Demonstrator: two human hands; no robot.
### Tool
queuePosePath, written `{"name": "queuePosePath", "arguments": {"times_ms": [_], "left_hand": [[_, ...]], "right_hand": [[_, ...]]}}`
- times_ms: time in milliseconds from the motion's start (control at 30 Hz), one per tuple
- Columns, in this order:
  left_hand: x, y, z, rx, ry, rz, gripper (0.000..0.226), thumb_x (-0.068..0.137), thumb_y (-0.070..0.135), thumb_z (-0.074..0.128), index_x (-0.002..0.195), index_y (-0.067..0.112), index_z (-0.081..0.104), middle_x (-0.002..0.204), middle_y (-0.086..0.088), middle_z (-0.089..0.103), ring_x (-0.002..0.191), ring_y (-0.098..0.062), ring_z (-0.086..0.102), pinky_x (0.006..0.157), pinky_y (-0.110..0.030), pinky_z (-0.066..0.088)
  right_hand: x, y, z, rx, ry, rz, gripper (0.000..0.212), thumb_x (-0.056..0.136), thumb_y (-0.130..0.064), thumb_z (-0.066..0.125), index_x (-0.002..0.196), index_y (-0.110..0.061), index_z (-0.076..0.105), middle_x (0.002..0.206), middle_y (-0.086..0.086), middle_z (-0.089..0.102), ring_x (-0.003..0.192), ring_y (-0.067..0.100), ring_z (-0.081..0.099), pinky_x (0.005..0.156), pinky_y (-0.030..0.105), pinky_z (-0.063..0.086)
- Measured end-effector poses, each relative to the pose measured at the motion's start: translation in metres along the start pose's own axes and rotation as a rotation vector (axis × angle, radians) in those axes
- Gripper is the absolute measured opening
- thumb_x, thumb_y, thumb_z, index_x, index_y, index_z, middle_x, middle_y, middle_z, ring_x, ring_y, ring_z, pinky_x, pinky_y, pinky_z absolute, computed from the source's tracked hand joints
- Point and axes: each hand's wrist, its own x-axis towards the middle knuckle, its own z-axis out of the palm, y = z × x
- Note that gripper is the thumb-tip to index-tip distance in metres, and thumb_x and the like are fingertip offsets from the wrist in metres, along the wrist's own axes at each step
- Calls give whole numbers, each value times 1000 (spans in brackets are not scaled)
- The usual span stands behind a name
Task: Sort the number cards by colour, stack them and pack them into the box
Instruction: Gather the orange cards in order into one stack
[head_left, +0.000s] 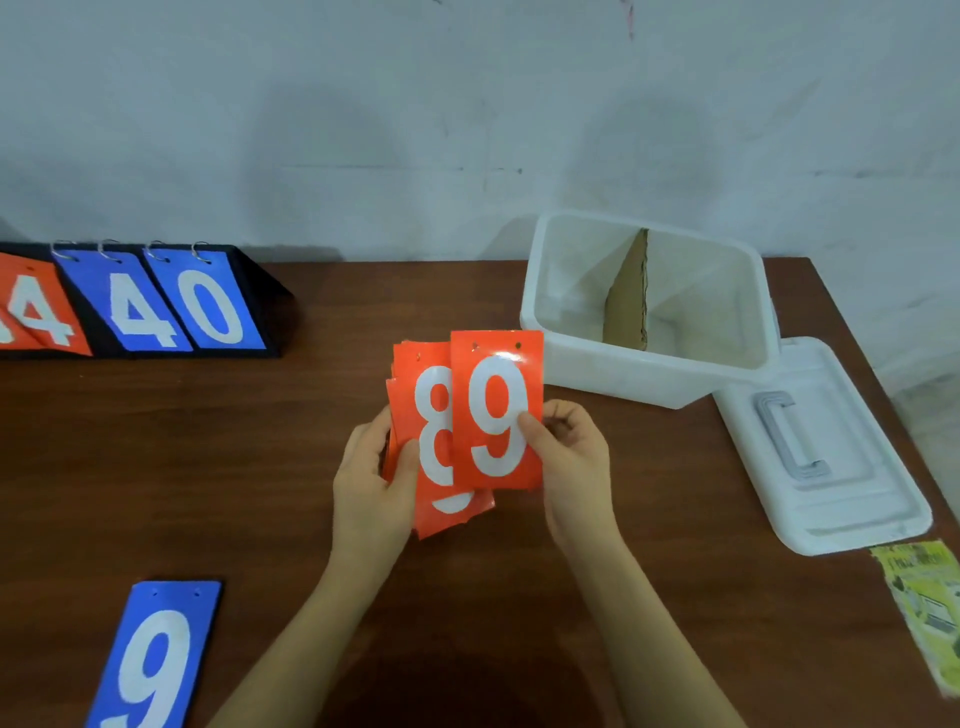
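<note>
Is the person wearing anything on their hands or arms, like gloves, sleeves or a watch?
No. The left hand and the right hand are bare, without gloves, and I see no rings. Both forearms are uncovered down to the picture's lower edge: no sleeves, watch or bracelet in view.

A white "9" stands on the glossy red plastic card (497, 410) pinched in the right hand (571, 457), and a white "8" on the red card (434, 415) atop the fanned red stack in the left hand (371, 483). The blue card lying flat on the brown table (156, 660) bears a white "9". On the black flip scoreboard stand (260, 291), a red card (36, 312) shows "4", and two blue ring-hung cards (171, 301) read "4" and "0". Print on the yellow-green paper leaflet (924, 597) is too blurred to read.
</note>
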Motion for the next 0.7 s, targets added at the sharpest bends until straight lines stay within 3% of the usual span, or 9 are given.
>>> {"name": "queuePosePath", "arguments": {"times_ms": [133,300,367,467,600,700], "left_hand": [[-7,12,-2,-68,-26,82,32,93,27,48,122,38,43,107,24,52,95,6,58,67,-5,49],[-13,4,-8,-17,-31,151,39,89,24,57,126,31,45,111,19,50,96,5,55,75,-6,44],[-8,-6,-15,188,-37,340,39,89,15,58,127,22,51,112,12,53,94,5,55,78,-7,45],[1,-34,-13,582,-166,646,41,79,9,69,119,11,61,103,-2,66,82,-11,64,72,-22,55],[2,-52,-4,704,-234,621,25,74,17,75,98,16,70,89,2,72,73,-13,68,65,-25,53],[1,-61,-7,764,-115,505,24,74,28,75,95,15,71,89,1,70,79,-13,66,71,-27,51]], "right_hand": [[-9,7,24,-21,-42,28,11,87,-20,65,94,-18,56,104,2,67,99,19,66,86,37,56],[-18,15,33,-31,-49,-61,30,82,-8,68,101,-23,51,104,3,62,98,19,63,84,32,54],[-18,17,26,-86,-42,-153,48,82,-12,69,120,-29,45,114,-3,55,106,14,56,90,30,49],[-8,26,13,-284,-99,-233,60,84,-34,66,136,-34,37,135,-17,40,125,1,39,103,23,34],[3,51,11,-481,-133,-97,29,87,-39,61,114,-34,53,114,-12,59,110,6,55,98,28,46],[1,61,13,-417,-73,-41,11,92,-33,55,102,-33,57,101,-11,61,97,4,59,85,22,50]]}}
